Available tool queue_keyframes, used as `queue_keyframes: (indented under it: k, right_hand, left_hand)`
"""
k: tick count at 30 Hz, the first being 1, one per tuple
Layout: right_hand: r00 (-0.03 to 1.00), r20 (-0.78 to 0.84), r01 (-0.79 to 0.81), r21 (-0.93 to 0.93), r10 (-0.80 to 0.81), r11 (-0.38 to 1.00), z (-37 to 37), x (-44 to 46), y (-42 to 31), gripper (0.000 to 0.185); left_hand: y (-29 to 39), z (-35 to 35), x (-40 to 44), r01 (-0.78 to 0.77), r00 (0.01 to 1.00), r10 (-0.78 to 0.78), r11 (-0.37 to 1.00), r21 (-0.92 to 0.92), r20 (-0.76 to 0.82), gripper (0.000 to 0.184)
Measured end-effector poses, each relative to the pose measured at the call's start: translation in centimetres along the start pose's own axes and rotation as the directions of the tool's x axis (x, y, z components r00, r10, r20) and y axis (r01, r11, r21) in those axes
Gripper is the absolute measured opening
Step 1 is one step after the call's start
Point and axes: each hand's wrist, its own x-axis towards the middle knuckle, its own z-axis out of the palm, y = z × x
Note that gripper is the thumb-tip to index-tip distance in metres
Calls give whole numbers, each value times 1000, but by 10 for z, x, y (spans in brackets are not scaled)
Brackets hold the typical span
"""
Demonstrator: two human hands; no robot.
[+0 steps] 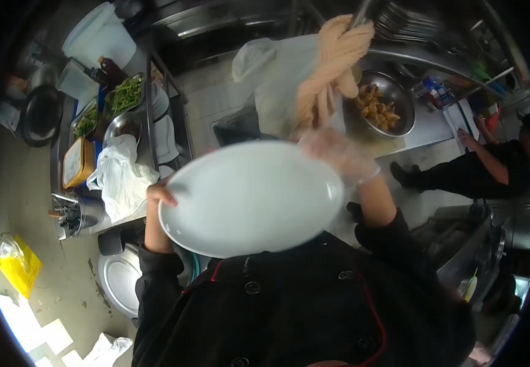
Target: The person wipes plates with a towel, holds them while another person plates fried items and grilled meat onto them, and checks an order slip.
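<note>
A large white oval plate [252, 199] is held in front of my chest, its smooth face turned up toward me. My left hand [159, 194] is closed on its left end, the thumb over the rim. At the upper right rim is my right hand [338, 156], in a clear plastic glove and smeared by motion; whether it grips the plate or only touches it I cannot tell. Just beyond that hand hangs a peach-coloured towel [332, 67], its lower end beside the gloved fingers.
A steel bowl [407, 104] of golden fried pieces [378, 113] stands on the far counter. Left, a worktop holds green vegetables [125, 95], a white plastic bag [120, 174] and a utensil pot [87, 211]. Stacked plates [159, 101] sit beside it. Another person [491, 162] stands at right.
</note>
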Motion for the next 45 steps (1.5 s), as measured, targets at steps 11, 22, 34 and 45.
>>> queue_keyframes:
  k: [11,22,34,45]
  right_hand:
    - [789,-457,-143,516,412,845,23,-138,38,34]
    - [320,-804,36,538,500,842,31,-207,15,35]
    - [277,-829,179,541,485,822,43,-145,44,19]
    - [366,-849,195,470,380,861,52,-117,41,25]
  left_hand:
    - [-13,100,192,-227,925,367,738,635,-96,50]
    - [-8,121,195,-556,811,513,526,644,282,16]
    - [-86,230,204,-515,857,245,394,761,453,41]
    - [-79,250,204,-781,614,-27,-167,602,789,56]
